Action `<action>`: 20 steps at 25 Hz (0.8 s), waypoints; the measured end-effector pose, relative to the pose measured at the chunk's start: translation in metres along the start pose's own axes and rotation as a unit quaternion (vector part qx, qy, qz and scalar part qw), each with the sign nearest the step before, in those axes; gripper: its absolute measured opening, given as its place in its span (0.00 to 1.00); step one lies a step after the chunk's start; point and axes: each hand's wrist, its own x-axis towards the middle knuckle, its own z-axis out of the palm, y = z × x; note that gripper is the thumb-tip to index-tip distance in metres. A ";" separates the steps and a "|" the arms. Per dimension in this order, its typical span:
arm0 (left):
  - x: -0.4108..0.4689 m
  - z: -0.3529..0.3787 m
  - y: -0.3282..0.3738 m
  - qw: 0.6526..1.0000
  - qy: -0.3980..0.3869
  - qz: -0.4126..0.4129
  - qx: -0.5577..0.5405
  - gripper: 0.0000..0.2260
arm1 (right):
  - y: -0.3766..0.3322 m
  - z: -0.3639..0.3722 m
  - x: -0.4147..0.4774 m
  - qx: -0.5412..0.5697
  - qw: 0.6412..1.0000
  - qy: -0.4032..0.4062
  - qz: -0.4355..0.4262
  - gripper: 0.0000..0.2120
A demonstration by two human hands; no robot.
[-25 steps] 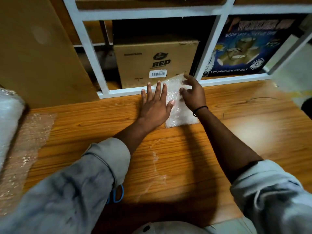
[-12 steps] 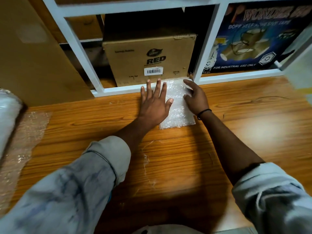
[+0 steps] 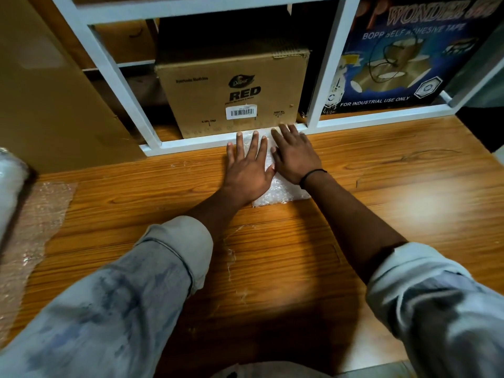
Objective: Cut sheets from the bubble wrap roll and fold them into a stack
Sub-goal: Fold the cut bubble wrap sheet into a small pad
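Note:
A folded bubble wrap sheet (image 3: pixel 278 193) lies flat on the wooden table (image 3: pixel 381 208), against the white shelf frame at the far edge. My left hand (image 3: pixel 248 170) presses flat on its left half with straight, spread fingers. My right hand (image 3: pixel 296 156) lies flat on the right half, fingers straight, pointing toward the shelf. Both hands cover most of the sheet, so only its near edge and a strip between the hands show. The bubble wrap roll (image 3: pixel 11 192) is at the far left edge, with a loose length of wrap (image 3: pixel 30 236) spread on the table beside it.
A white shelf frame (image 3: pixel 223 141) borders the table's far edge. Behind it stand a brown carton marked RED (image 3: pixel 234 91) and a blue tape box (image 3: pixel 403 55). A tall cardboard panel (image 3: pixel 49 85) leans at the back left.
My right hand has laid down from holding the raised right flap to flat on top of the sheet, which now lies flat. My left hand stayed pressed. The camera moved closer.

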 end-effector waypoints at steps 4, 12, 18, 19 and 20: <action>0.002 0.008 -0.008 0.999 -0.034 -0.010 0.002 0.36 | 0.007 0.019 -0.005 -0.006 0.999 -0.046 0.017 0.29; 0.004 0.016 -0.012 0.998 -0.062 0.000 -0.009 0.38 | 0.009 0.024 -0.010 -0.001 0.998 -0.059 0.019 0.29; -0.009 0.013 -0.008 0.999 0.007 -0.008 -0.039 0.34 | 0.004 0.018 -0.024 0.009 1.000 -0.005 0.025 0.29; -0.012 0.014 -0.007 0.999 0.019 -0.017 -0.045 0.34 | 0.003 0.020 -0.028 0.007 1.000 -0.002 0.024 0.29; -0.015 0.016 -0.007 0.998 0.024 -0.025 -0.047 0.34 | 0.002 0.021 -0.032 0.005 1.000 -0.002 0.023 0.29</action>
